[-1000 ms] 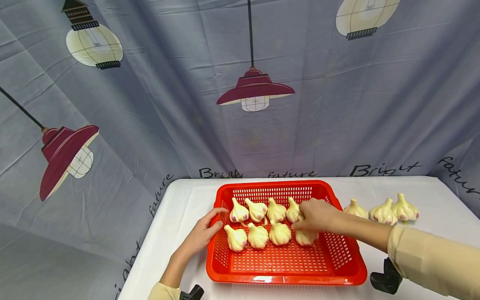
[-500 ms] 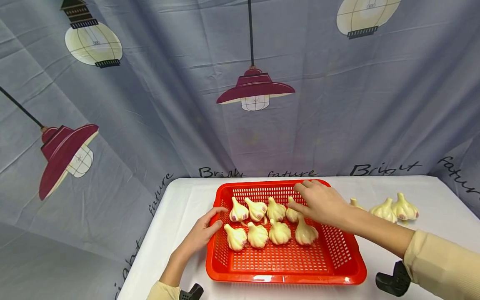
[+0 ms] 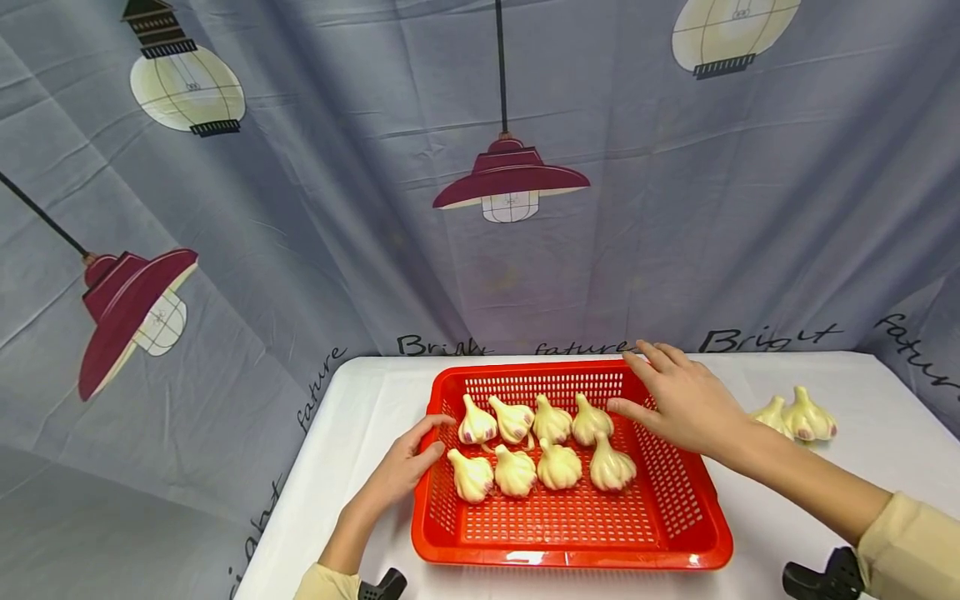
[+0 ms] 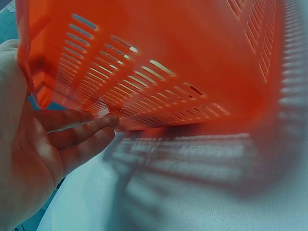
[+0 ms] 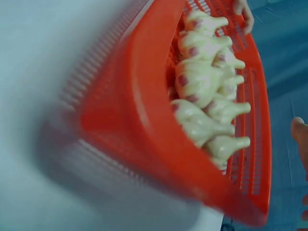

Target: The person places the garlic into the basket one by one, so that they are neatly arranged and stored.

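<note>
A red plastic basket (image 3: 573,558) with slotted walls stands on the white table, holding several garlic bulbs (image 3: 559,465) in two rows. My left hand (image 3: 405,467) holds the basket's left rim. In the left wrist view its fingers (image 4: 79,137) lie along the outside of the slotted wall. My right hand (image 3: 686,404) is over the basket's right rim with its fingers spread and nothing in them. At the edge of the right wrist view, part of that hand (image 5: 302,139) shows beside the basket (image 5: 144,110).
More garlic bulbs (image 3: 810,417) lie on the table to the right of the basket, partly hidden behind the right wrist. A grey curtain (image 3: 600,275) printed with lamps hangs behind the white table (image 3: 375,392).
My right hand has let go of a garlic bulb at the right end of the front row, then lifted and moved right to the basket's rim. The left hand stays put.
</note>
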`<state>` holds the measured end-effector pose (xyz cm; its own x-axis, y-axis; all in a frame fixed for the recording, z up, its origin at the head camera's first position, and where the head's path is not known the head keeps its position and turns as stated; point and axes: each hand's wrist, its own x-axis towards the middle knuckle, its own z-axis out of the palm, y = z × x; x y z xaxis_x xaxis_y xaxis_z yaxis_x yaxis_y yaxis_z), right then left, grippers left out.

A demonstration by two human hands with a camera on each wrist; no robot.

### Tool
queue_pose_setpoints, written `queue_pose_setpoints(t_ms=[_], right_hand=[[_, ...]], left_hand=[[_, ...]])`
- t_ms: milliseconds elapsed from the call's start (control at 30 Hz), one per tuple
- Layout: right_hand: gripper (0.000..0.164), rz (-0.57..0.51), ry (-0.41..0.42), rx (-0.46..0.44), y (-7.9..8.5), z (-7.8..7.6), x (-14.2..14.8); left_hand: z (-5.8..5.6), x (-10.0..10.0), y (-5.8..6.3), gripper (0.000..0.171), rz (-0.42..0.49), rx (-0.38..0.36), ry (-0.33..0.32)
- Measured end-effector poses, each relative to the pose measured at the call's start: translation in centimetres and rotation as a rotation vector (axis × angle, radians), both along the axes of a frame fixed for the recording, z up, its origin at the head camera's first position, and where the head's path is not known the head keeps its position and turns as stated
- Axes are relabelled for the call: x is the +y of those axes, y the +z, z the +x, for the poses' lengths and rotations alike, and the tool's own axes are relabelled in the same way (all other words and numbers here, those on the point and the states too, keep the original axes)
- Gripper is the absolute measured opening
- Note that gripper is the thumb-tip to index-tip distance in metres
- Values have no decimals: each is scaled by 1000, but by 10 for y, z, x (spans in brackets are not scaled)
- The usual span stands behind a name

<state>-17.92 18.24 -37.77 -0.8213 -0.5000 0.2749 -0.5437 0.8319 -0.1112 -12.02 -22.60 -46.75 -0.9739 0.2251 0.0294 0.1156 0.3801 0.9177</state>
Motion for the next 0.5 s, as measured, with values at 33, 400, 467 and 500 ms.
queue_pose_setpoints(t_ms=[33,400,467,500], right_hand=[[77,0,-9,-1,-1,1,4],[85,20,-124,-27,-13,7,51],[86,13,-141,-29,-15,7,59],[85,7,-147,-27,-17,7,63]], left_hand=[[0,0,0,37,-2,3,-3],[0,-1,2,35,-21,18,-11],[0,0,1,35,-16,16,-15],[0,0,1,35,-14,14,-17]])
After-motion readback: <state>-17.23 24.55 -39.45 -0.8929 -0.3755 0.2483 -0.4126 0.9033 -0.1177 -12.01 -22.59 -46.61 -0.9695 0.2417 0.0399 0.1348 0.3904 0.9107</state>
